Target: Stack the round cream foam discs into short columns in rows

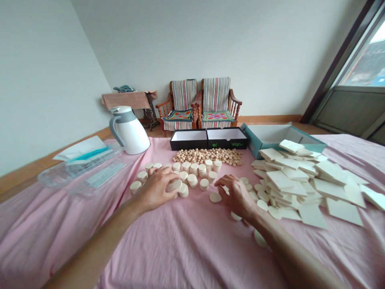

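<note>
My left hand [157, 188] curves round a short stack of pale round discs [177, 184], thumb on the near side and fingers on the far side. More low stacks of discs [194, 167] stand in rows beyond and beside it. To the right, my right hand [236, 194] reaches down with bent fingers, and part of a pale disc shows between thumb and forefinger. A loose disc [215, 197] lies flat just left of its thumb. Other loose discs [262, 205] are scattered beside and under the right wrist.
A heap of pale square boards [296, 176] lies right, before a teal box [267, 136]. Small wooden beads [207, 155] spread before two black boxes [188, 140]. A white jug [132, 134] and clear plastic packaging [99, 168] are left, on a pink cloth [180, 245].
</note>
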Demonstrator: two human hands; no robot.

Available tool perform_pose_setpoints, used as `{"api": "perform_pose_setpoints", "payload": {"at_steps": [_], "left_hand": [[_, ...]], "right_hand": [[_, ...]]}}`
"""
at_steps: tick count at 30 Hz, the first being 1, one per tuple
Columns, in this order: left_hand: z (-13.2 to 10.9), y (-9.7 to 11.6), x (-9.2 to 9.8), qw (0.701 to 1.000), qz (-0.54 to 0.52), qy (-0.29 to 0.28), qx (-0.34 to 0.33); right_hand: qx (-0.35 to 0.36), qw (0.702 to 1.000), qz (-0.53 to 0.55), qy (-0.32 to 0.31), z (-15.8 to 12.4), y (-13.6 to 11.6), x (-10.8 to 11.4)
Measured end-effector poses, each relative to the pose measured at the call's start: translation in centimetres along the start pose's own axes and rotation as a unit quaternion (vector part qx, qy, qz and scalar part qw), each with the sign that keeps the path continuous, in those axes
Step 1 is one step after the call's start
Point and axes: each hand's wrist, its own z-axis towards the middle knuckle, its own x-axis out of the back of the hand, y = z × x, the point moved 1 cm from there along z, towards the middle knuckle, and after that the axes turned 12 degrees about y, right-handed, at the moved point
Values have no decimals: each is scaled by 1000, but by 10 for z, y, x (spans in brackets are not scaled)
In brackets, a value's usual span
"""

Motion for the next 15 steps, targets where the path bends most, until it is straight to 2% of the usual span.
{"api": "perform_pose_setpoints", "payload": {"at_steps": [8,12,15], "left_hand": [[-2,5,-10,1000,-10,-4,-18],[-2,12,-6,998,-38,57,8],[-7,30,-9,990,-106,89,14]], "right_hand": [[0,1000,-8,-7,1,-3,0],[2,1000,-3,-15,1,-4,2],[15,999,4,-41,-2,-3,2]]}}
